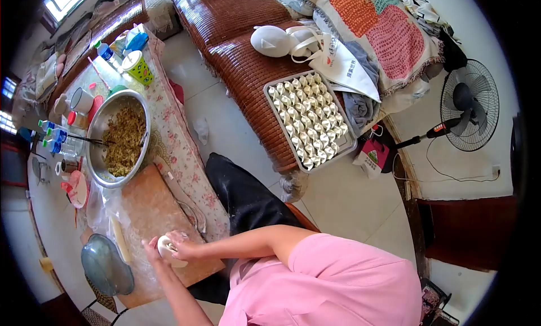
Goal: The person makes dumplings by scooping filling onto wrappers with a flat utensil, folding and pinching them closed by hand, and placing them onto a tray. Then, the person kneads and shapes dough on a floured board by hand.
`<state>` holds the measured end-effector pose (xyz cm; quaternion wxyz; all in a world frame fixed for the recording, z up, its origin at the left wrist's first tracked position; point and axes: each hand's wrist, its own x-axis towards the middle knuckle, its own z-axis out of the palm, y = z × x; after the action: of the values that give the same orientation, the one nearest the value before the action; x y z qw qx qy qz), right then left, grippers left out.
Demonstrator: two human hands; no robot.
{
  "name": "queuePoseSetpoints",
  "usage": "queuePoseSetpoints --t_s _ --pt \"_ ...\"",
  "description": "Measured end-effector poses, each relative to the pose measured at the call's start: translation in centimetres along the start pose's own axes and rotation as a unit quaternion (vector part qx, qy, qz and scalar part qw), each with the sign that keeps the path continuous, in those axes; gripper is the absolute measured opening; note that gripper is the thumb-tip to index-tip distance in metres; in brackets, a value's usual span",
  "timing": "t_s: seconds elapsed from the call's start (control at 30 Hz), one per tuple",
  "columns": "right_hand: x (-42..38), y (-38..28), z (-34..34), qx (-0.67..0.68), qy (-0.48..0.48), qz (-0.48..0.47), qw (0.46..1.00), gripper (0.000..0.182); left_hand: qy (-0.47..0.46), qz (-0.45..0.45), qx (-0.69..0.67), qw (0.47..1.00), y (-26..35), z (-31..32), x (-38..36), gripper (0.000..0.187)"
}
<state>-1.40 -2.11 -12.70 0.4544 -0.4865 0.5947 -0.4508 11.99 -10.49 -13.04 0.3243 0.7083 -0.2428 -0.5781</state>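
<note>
Seated in a pink top (332, 281), a person is holding one round white dough wrapper (164, 246) between two bare hands above a flour-dusted wooden board (152, 205). The wrapper is lying directly between the palms, with the left hand (152, 251) cupping its far left side and the right hand (190, 249) closing in from the right. The right fingers are bunching together on its rim; the left fingers are curling around it, their tips partly hidden. Being round, the wrapper is showing no clear long axis. Just beyond, one pale rolling pin (120, 240) is lying crosswise to the person, nearer the left hand, beside one translucent blue-green bowl (106, 265). Ahead and to the right, one steel basin (96, 171) is holding brown-green filling (125, 137) on the flower-covered counter (194, 182), where one green dotted cup (137, 68) is standing farther along. At least three capped bottles (70, 145) are clustering past the basin. Off to the right, one tray (309, 169) on the red-brown sofa (239, 61) is carrying rows of white pleated dumplings (309, 120), packed too closely for an exact count. Farther out, one black fan (463, 98) is standing near the wall.
</note>
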Motion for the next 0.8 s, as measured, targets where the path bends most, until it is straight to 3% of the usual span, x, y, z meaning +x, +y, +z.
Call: queuePoseSetpoints --t_s 0.03,0.1,0.13,0.17,0.2,0.23,0.27,0.33,0.37,0.43,0.5,0.53,0.6,0.63,0.7,0.73,0.77,0.8 --pt "-0.4 0.6 0.3 0.003 -0.005 0.004 1.0 0.054 0.006 -0.004 0.002 1.0 0.7 -0.1 -2.5 0.064" --pt "-1.4 0.7 0.3 0.053 -0.118 -0.255 0.958 0.048 0.035 -0.015 0.064 0.997 1.2 0.8 -7.9 0.062" --pt "-2.4 0.1 0.0 0.096 -0.054 -0.298 0.948 0.048 0.012 0.051 0.037 0.998 -1.5 -0.3 -7.6 0.054" --pt "-3.1 -0.2 -0.9 0.097 -0.058 -0.294 0.949 0.048 0.015 0.047 0.036 0.998 -4.1 -1.4 -7.5 0.054" --pt "-3.4 -0.8 -2.6 0.103 -0.128 -0.278 0.946 0.046 0.088 0.197 0.154 0.964 -6.3 -0.5 -9.3 0.048" --pt "-3.4 -0.9 -3.5 0.109 -0.197 -0.26 0.939 0.044 0.156 0.338 0.266 0.889 -7.7 0.4 -10.6 0.042" --pt "-2.9 0.8 -2.8 0.111 -0.25 -0.208 0.939 0.042 0.157 0.331 0.265 0.892 -8.1 1.1 -11.0 0.042" --pt "-3.0 -0.8 -5.8 0.064 -0.229 -0.189 0.953 0.043 0.241 0.538 0.397 0.703 -7.9 3.4 -10.9 0.031" --pt "-3.1 -1.4 -7.0 0.018 -0.211 -0.178 0.961 0.045 0.239 0.531 0.398 0.709 -7.2 4.2 -10.8 0.031" --pt "-2.8 2.9 -2.5 -0.023 -0.171 -0.177 0.969 0.054 0.199 0.479 0.456 0.723 -4.6 4.5 -10.0 0.034" --pt "-2.5 3.0 -1.8 -0.024 -0.057 -0.112 0.992 0.058 0.207 0.452 0.458 0.737 -3.8 3.6 -7.3 0.036" --pt "-2.2 2.6 -1.7 0.001 -0.073 -0.028 0.997 0.06 0.208 0.379 0.437 0.789 -3.3 3.1 -5.9 0.038" --pt "-0.9 1.6 -2.1 0.015 -0.097 0.017 0.995 0.062 0.236 0.196 0.395 0.866 -0.4 4.7 -6.6 0.044" --pt "-0.2 1.1 -2.5 0.028 -0.123 0.065 0.99 0.064 0.236 0.204 0.393 0.865 0.0 4.4 -6.0 0.044" --pt "0.7 0.5 -2.6 0.059 -0.147 0.069 0.985 0.068 0.161 0.145 0.29 0.932 0.5 3.0 -2.7 0.049" --pt "0.8 0.7 -1.9 0.036 -0.139 0.046 0.989 0.069 0.108 0.107 0.127 0.98 0.4 3.0 -2.3 0.057" --pt "0.8 1.2 -1.3 0.015 -0.133 0.025 0.991 0.07 0.108 0.111 0.126 0.98 0.4 2.4 -2.1 0.057" --pt "0.0 -0.8 -3.0 -0.025 -0.145 -0.003 0.989 0.067 0.059 0.029 0.044 0.997 2.0 2.4 -4.1 0.058"
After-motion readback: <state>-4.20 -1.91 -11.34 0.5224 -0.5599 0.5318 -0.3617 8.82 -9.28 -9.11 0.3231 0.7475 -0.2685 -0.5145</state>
